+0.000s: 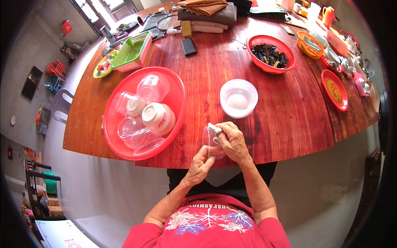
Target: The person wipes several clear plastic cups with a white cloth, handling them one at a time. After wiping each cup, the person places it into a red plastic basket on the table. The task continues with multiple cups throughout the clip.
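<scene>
Close to the table's near edge, my left hand (pixel 199 165) grips a clear plastic container (pixel 205 139), its fingers closed around the lower side. My right hand (pixel 234 143) is closed on a white cloth (pixel 214 128) and presses it at the container's rim; part of the cloth is hidden under the fingers. Just beyond my hands stands a white plastic bowl (pixel 226 91), seemingly one of a nested stack. On the left, a large red basket (pixel 109 128) holds several clear plastic containers (pixel 153 88) and upturned white bowls (pixel 159 118) with red markings.
Far right, a red basket (pixel 292 63) holds small black pieces. Beside it lie an orange basket (pixel 303 44) and a red tray (pixel 344 103). A green basket (pixel 118 62), a black wallet-like item (pixel 188 47) and folded cloths (pixel 206 14) occupy the far side.
</scene>
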Tool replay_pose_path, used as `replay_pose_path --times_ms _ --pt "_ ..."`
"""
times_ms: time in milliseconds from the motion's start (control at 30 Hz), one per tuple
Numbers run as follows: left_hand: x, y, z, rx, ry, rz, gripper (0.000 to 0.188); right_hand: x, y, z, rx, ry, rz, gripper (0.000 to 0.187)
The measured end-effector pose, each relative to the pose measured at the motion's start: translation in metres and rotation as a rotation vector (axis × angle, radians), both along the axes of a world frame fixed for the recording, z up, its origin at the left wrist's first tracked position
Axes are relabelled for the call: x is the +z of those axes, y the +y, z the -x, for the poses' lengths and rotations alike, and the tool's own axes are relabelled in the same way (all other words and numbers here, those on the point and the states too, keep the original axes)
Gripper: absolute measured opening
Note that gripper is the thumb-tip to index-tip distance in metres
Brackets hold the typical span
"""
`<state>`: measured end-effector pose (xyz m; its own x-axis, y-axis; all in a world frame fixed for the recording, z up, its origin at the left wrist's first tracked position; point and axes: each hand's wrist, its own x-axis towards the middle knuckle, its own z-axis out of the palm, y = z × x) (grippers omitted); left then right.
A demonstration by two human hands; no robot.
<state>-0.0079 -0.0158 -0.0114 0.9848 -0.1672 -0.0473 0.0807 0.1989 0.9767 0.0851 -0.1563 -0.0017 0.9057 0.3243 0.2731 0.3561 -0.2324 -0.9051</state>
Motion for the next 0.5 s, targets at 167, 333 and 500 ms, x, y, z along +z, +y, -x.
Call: replay_pose_path --times_ms 167,333,500 --pt "0.0 -0.01 -0.005 0.133 -0.036 -0.021 0.037 0.007 0.004 0.026 0.008 -0.415 0.1 0.031" --pt "-0.006 -0.006 0.007 0.043 -0.028 -0.096 0.036 0.002 -0.002 0.055 -0.054 -0.57 0.187 0.037" --pt "-0.002 0.001 0.02 -0.109 0.069 0.015 0.042 0.011 0.0 0.036 -0.006 -0.406 0.12 0.032"
